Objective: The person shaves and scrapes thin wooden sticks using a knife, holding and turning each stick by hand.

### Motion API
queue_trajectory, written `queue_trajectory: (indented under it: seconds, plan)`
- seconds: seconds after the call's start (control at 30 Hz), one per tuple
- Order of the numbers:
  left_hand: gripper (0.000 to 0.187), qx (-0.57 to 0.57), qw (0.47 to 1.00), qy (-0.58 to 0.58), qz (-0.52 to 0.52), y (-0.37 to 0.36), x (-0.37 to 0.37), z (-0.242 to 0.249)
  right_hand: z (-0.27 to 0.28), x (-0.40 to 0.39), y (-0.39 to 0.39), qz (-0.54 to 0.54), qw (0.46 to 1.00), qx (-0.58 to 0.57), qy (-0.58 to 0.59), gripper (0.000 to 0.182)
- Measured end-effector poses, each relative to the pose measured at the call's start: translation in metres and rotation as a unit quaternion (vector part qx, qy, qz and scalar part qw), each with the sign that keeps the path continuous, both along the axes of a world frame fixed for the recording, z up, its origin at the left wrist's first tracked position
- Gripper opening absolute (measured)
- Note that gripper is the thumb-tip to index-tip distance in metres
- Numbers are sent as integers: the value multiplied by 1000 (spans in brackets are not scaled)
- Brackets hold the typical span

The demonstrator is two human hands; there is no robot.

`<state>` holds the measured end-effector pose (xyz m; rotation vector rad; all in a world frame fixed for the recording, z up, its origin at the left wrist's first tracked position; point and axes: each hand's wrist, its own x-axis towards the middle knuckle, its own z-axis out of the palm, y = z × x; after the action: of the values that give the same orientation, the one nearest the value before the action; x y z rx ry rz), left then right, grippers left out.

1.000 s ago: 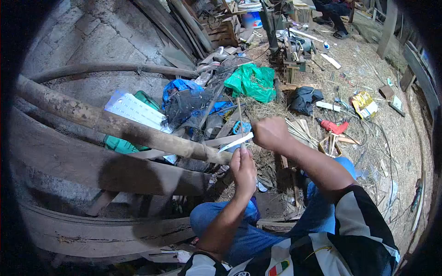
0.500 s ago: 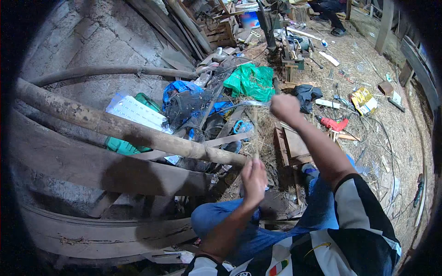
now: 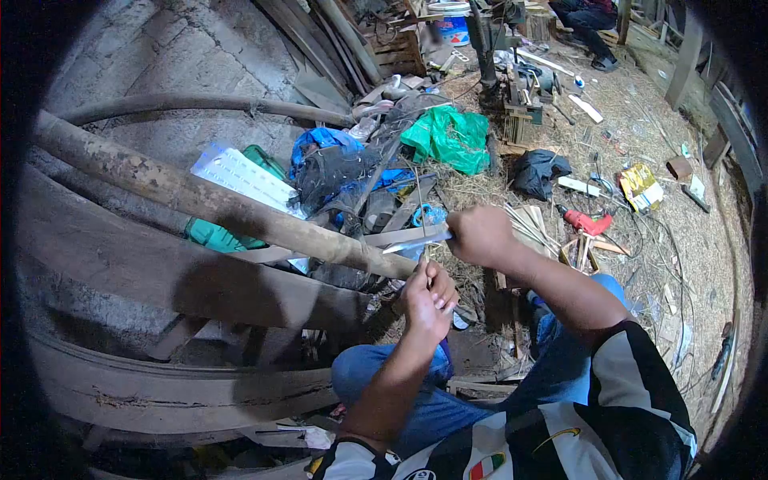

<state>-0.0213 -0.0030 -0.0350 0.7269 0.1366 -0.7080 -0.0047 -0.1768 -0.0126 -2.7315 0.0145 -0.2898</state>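
My right hand [image 3: 482,237] is closed around the handle end of a knife [image 3: 416,243], whose pale blade points left and crosses a thin strip [image 3: 421,210]. The strip looks like bamboo or wood and stands roughly upright. Its lower end is pinched in my left hand [image 3: 430,301], just below the blade. Beside both hands, a thick bamboo pole [image 3: 200,218] runs in from the left and ends near my left fingers. Several thin strips [image 3: 530,227] lie behind my right wrist.
Wooden boards [image 3: 160,272] line the left side. Beyond my hands lie a green plastic bag [image 3: 448,138], a black bag [image 3: 539,174], a red drill [image 3: 585,219] and a yellow packet [image 3: 640,189]. Another person's leg [image 3: 594,36] shows at the far top. Straw and cords cover the floor.
My right hand has come down and slightly left, close to my left hand. The knife blade now shows clearly across the strip. The view has shifted slightly, revealing the loose strips behind my wrist.
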Motion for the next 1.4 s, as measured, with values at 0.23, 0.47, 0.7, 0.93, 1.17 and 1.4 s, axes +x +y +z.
queue_trajectory:
  seconds: [0.23,0.47,0.7,0.93,1.17,1.4]
  plan:
    - [33,13,1000,-17,7,-4,-6,4,-9,-6,13,25,999,-22,4,20]
    - [34,30,999,-26,14,-9,-8,-7,-13,3,3,4,999,-19,30,19]
    - [34,22,999,48,12,-11,-7,-4,-31,20,-8,7,999,-35,24,20]
    - [32,23,999,31,-27,-10,-38,-16,-52,53,-91,-166,985,-33,44,21]
    - [29,33,999,-30,8,5,-19,-15,-15,32,-71,-131,990,52,20,43]
    - [33,127,981,-97,107,9,-1,16,18,-8,-11,107,975,155,-118,35]
